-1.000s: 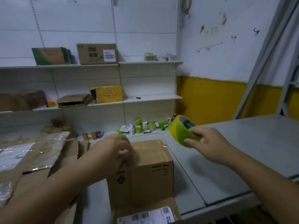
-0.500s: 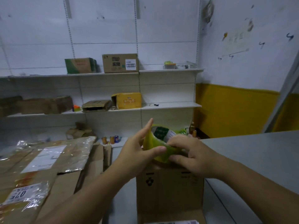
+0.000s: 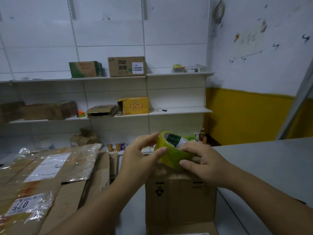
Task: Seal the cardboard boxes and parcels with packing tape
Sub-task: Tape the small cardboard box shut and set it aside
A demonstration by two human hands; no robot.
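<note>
Fingertips do the work at this step. The thumb and forefinger (image 3: 160,150) of your left hand (image 3: 140,155) pinch the near rim of the yellow-green roll of translucent packing tape (image 3: 171,155). Your right hand (image 3: 203,165) clasps the roll's other side, with fingers (image 3: 186,162) curled over the outer wrap. The roll hangs just above the brown cardboard box (image 3: 181,197) that stands directly under your fingers. I cannot tell whether the two touch.

You seem to be hunting for the tape's free end. Turn the roll slowly with your right hand and drag your left thumbnail across the wrap until it catches. Peel straight back so the strip does not split. Anchor the end on the box's side just beyond your fingers, then draw it flat along the top seam and press it down as you go.

Just below your knuckles, the box front carries a black recycling symbol (image 3: 159,191) and beside it a few printed lines too blurred to read. Out past your left wrist lie flat brown cardboard pieces under clear plastic film (image 3: 67,168). One white label (image 3: 25,205) on them shows large inverted characters, perhaps "320". Far beyond your fingertips, a brown shelf carton (image 3: 127,66) bears two bold Chinese characters and a white barcode sticker (image 3: 137,67). An open yellow carton (image 3: 133,106) on the shelf below has red print too small to make out.
</note>
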